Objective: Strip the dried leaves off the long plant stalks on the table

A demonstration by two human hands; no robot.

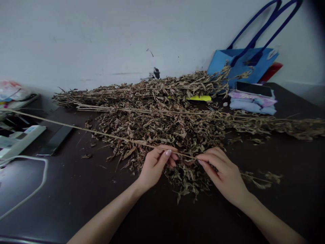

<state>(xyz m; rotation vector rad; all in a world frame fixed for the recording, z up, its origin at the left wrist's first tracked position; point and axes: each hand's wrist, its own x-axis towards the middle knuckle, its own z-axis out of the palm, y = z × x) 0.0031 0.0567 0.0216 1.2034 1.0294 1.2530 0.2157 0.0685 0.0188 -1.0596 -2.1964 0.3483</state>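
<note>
A long, thin dried plant stalk (pixel 101 133) runs from the left edge of the head view to the middle, bare along most of its length. My left hand (pixel 156 166) is closed on it, thumb pressed against the fingers. A short way to the right, my right hand (pixel 223 173) pinches the same stalk between thumb and fingertips. Under and behind both hands spreads a heap of dry, curled brown leaves (pixel 157 125). A leafy sprig (pixel 261 180) pokes out beyond my right hand; its other end is hidden behind the hand.
Bundled dried stalks (pixel 142 88) lie along the wall, and more stalks (pixel 279 127) stretch right across the dark table (pixel 88 196). A blue bag (pixel 220 62) stands at the back right, near a phone (pixel 254 88) on folded cloth (pixel 245 105). At left are a power strip (pixel 22 140) and white cable (pixel 45 176).
</note>
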